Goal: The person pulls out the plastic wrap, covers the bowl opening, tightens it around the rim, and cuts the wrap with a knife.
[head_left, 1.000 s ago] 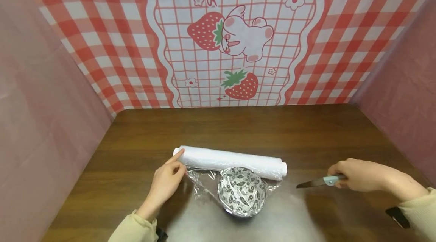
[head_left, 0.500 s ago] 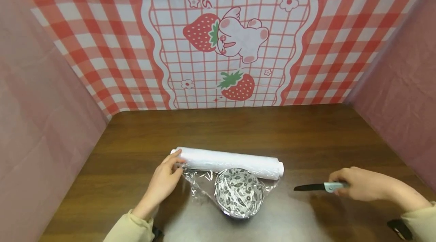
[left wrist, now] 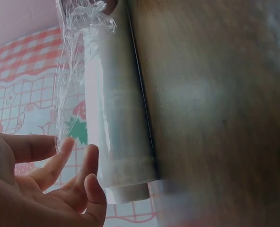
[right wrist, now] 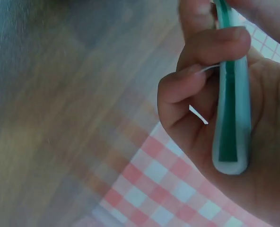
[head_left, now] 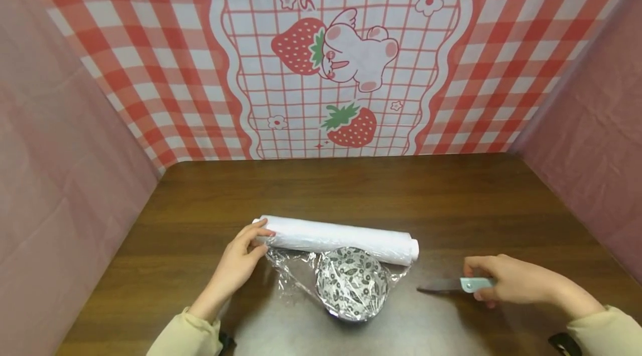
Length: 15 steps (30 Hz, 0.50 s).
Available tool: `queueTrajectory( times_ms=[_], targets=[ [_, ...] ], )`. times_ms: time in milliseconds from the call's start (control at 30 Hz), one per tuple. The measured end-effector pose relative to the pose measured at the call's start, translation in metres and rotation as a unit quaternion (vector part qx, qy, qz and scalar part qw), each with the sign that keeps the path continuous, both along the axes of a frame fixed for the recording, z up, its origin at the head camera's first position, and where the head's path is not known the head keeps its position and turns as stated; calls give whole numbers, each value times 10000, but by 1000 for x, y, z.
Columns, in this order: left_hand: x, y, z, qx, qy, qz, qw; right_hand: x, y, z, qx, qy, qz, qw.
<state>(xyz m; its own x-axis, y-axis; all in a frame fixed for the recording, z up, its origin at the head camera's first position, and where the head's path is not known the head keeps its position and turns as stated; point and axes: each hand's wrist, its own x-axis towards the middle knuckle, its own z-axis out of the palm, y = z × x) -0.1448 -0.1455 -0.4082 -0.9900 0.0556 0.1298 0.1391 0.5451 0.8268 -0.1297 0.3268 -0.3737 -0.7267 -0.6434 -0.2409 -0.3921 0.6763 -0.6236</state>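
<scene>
A patterned bowl (head_left: 352, 284) stands under clear plastic wrap (head_left: 296, 272), which runs to a white roll of plastic wrap (head_left: 336, 236) lying just behind it. My left hand (head_left: 239, 258) is at the roll's left end, fingers reaching over it and thumb apart from them. In the left wrist view, the film's loose edge (left wrist: 59, 137) hangs down to the thumb and index fingertips. My right hand (head_left: 516, 278) grips a folding knife (head_left: 473, 284) by its pale blue handle, right of the bowl. Its blade (head_left: 441, 286) points left toward the bowl. The right wrist view shows the handle (right wrist: 232, 118) under curled fingers.
The brown wooden table (head_left: 200, 194) ends at a red checked strawberry cloth (head_left: 200, 66) behind. Pink cloth hangs on the left (head_left: 75, 122) and right (head_left: 582, 88). A bright glare lies on the tabletop in front of the bowl.
My left hand's fingers have spread from a thumb-and-finger ring onto the roll's end. My right hand has brought the knife a little left and nearer to me. Bowl and roll stay put.
</scene>
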Motion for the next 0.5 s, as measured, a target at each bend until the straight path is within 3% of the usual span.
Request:
queueTrajectory(
  times_ms=[167, 300, 500],
  targets=[
    [-1, 1, 0, 81, 13, -81, 9999, 0, -1, -8, 109, 511, 109, 9986],
    [0, 1, 1, 11, -76, -205, 9998, 0, -2, -14, 155, 452, 36, 9988],
    [-1, -1, 2, 14, -202, -398, 9990, 1, -4, -23, 262, 774, -40, 9966]
  ],
)
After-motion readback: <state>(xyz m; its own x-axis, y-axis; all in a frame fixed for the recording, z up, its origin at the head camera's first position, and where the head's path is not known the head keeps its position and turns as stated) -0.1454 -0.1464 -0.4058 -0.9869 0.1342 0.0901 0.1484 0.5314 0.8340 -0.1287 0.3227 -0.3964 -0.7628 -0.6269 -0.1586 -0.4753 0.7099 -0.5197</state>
